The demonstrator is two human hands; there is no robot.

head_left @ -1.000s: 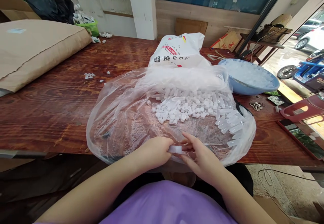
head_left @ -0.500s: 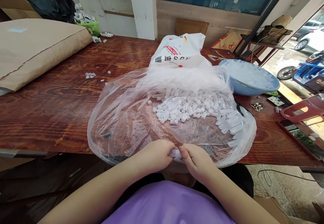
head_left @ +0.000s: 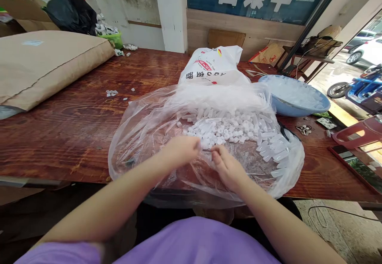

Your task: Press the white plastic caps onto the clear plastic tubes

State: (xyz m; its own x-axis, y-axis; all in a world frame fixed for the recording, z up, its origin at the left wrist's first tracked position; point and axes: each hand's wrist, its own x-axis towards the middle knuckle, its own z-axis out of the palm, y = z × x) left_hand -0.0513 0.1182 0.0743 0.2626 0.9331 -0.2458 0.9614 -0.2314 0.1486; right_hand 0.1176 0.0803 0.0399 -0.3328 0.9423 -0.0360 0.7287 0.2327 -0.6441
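Pieces [head_left: 226, 132], white and short, lie heaped on clear plastic [head_left: 131, 136] just beyond the left hand [head_left: 183, 149] and right hand [head_left: 227, 166]. Both are curled; whether they pinch anything I cannot tell. Likely light, stiff, slippery pieces, best nipped by their sides.

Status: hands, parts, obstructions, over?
Left hand, right hand over translucent plastic bag; grips unclear. Short white plastic tubes piled just beyond. Light-blue round bowl right, apart.

Daylight from the right washes out the ground outside [head_left: 337, 71]; deep shadow lies beneath the table [head_left: 59, 144].
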